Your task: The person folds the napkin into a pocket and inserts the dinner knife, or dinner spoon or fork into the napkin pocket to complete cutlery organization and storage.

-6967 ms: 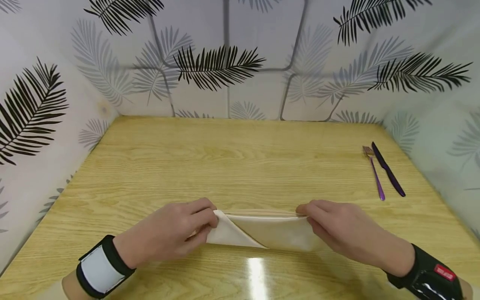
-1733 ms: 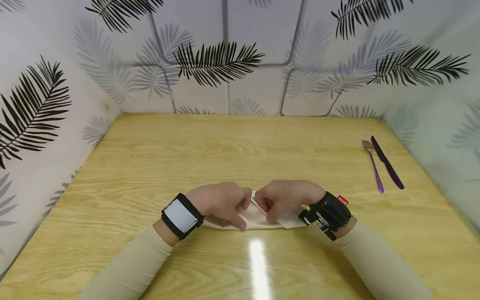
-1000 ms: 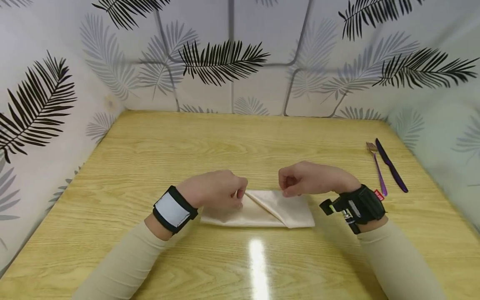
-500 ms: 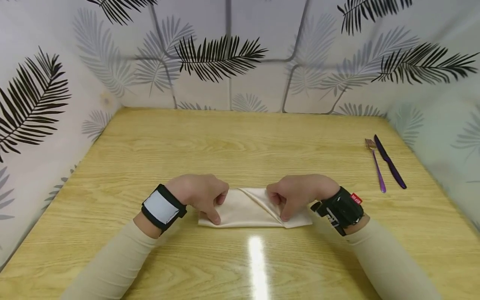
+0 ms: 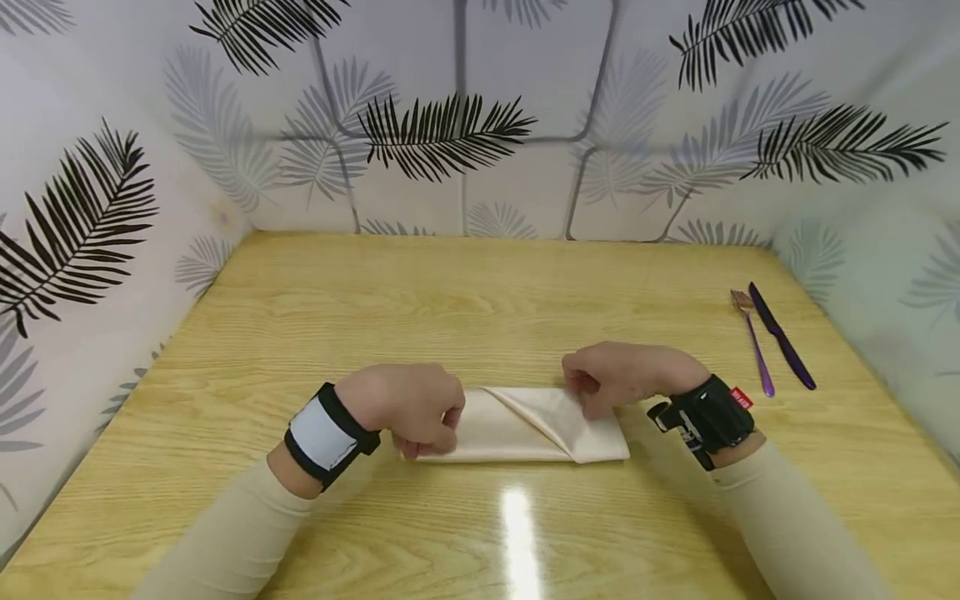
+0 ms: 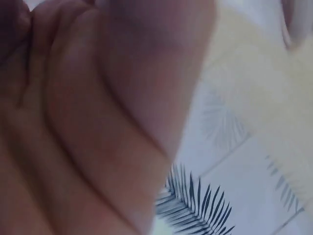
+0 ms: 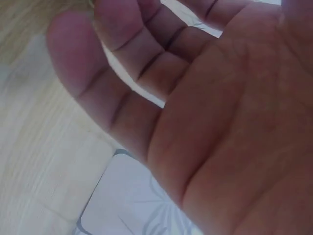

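A folded cream satin cloth napkin [image 5: 510, 433] lies as a long flat strip on the table, a diagonal fold running across its right half. My left hand [image 5: 408, 408] covers its left end, with bent fingers and thumb holding the lower left corner. In the left wrist view the palm [image 6: 98, 122] fills most of the picture and hides the fingertips. Over the upper right part of the napkin, my right hand [image 5: 618, 375] points its fingertips down onto the cloth. The right wrist view shows loosely bent fingers [image 7: 132, 88] apart from the palm.
A purple fork [image 5: 756, 346] and a dark purple knife [image 5: 780, 333] lie side by side at the table's right side. The wooden table [image 5: 375, 292] meets leaf-patterned walls [image 5: 510, 192] at the back and sides.
Both hands first held the strip's ends, then met at its middle. A diagonal fold now lies on the right. The left hand has moved back to the left end, the right hand slightly right.
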A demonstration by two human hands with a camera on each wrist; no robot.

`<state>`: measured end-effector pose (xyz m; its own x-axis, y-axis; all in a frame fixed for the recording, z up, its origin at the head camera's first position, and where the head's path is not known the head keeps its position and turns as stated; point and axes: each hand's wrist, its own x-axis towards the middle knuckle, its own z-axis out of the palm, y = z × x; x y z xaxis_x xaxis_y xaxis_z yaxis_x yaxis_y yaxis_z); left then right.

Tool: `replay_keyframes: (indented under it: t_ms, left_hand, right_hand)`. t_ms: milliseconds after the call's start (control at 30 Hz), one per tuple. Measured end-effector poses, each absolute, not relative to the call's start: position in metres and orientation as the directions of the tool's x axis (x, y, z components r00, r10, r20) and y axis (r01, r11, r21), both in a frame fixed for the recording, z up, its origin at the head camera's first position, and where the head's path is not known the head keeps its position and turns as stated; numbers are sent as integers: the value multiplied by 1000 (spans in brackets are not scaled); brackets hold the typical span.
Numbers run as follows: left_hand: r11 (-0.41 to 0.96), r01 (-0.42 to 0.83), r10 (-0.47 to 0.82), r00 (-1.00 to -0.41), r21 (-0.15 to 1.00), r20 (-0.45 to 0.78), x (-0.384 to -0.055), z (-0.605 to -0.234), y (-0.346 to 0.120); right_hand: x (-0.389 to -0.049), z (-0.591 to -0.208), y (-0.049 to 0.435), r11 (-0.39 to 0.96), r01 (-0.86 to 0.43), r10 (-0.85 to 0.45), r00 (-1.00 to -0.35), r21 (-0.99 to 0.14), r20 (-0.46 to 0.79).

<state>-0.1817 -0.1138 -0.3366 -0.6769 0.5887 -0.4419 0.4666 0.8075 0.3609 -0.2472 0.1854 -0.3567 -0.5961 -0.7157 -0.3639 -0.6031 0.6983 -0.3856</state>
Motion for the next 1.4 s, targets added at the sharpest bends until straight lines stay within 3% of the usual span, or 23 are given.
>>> replay_keyframes:
  t_ms: [67, 133, 300, 433, 500, 567, 767, 900, 1067, 1200, 1400]
  left_hand:
    - [823, 448, 566, -700, 349, -436, -182, -339, -113]
    - [842, 464, 538, -761, 276, -363, -185, -343, -114]
    - [890, 454, 456, -881, 44, -123, -198, -360, -118]
    - [887, 459, 460, -888, -53, -2, -211, -377, -115]
    - [871, 487, 489, -872, -65, 18, -214, -383, -111]
    - [847, 527, 529, -848, -63, 18, -215, -387, -108]
    - [806, 580, 580, -814, -115, -36, -209, -391, -97]
    - [783, 599, 606, -796, -166, -12, -201, -391, -88]
    - [716, 683, 688, -725, -144, -24, -192, -393, -80]
    - [709, 688, 684, -724, -158, -86, -189, -399, -78]
    - [714, 675, 684, -729, -189, -20, -188, -399, -74]
  right_hand:
    - [-248, -358, 186, 706, -595, -709, -599, -385, -372]
    - [-246, -357, 185, 716, -600, -699, -613, -357, -370]
    - [-216, -351, 168, 795, -592, -592, -709, -134, -382]
    - [-177, -354, 145, 724, -683, -641, -717, 96, -274]
    - [-161, -358, 134, 650, -727, -702, -686, 222, -193]
    - [-150, -361, 122, 593, -761, -751, -641, 265, -158]
    - [-141, -373, 103, 435, -896, -894, -441, 84, -77]
    - [-143, -377, 103, 438, -890, -896, -444, 123, -20]
    - [-151, -379, 104, 428, -895, -900, -435, 126, -34]
    - [-159, -376, 108, 389, -921, -918, -389, 24, -72]
    - [-177, -364, 124, 452, -870, -889, -457, -198, -23]
